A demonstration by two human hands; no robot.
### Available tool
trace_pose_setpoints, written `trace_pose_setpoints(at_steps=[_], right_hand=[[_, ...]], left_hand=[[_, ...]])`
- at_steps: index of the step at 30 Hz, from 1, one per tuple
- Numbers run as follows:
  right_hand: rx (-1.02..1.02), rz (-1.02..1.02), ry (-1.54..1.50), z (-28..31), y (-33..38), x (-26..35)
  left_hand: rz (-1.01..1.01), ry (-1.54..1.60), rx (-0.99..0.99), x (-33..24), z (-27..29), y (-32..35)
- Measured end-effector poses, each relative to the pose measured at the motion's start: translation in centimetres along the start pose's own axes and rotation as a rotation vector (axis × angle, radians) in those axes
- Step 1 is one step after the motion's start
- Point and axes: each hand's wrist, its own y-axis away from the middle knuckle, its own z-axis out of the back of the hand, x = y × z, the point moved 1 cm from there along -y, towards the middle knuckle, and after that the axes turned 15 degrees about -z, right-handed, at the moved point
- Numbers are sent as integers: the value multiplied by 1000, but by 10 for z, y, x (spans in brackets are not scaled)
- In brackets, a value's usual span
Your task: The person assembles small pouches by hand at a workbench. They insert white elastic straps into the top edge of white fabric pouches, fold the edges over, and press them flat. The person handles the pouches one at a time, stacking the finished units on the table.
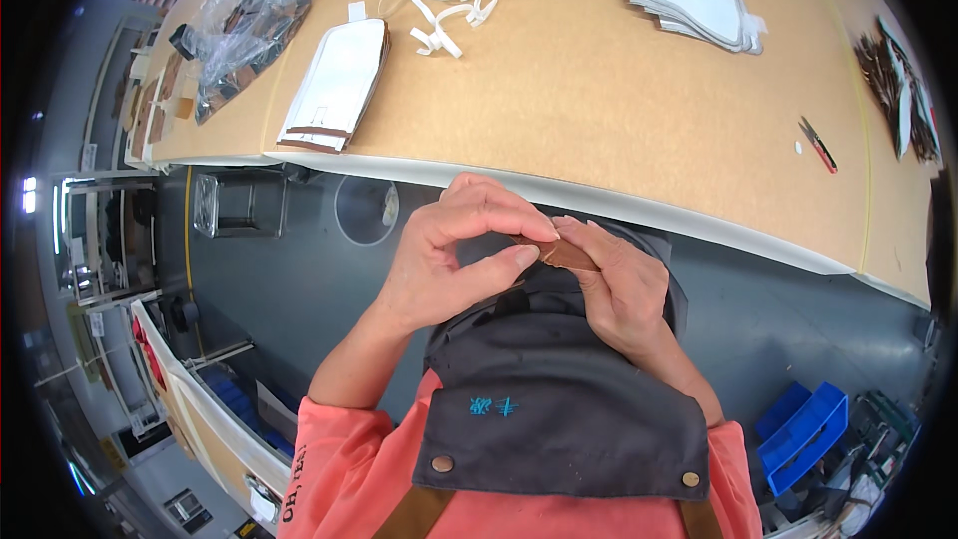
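Both hands raised together in front of the chest, fingertips meeting.

Left hand [449, 255]: forearm rises from the lower left, wrist bent, palm turned toward the person's right, fingers curled over with thumb beneath in a pinch. Right hand [621, 289]: forearm comes up from the lower right, back of the hand toward the camera, fingers folded inward, tips touching those of the left. Both sleeves pushed up, forearms bare.
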Motion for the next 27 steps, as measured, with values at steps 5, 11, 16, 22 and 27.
trace_pose_setpoints(at_steps=[5,11,16,22,27], right_hand=[[-18,21,35,-2,-3,-2],[-34,30,21,-3,-4,-2],[-42,-20,-15,-7,1,-6],[-42,-16,18,-7,-3,-8],[-11,-63,-15,-1,-4,-12]], left_hand=[[2,-47,-40,0,-8,0],[36,-61,-22,-1,-8,0],[71,-67,-19,2,-11,-1],[73,-151,-86,2,-21,1],[-42,-320,-62,-4,-26,-4]])
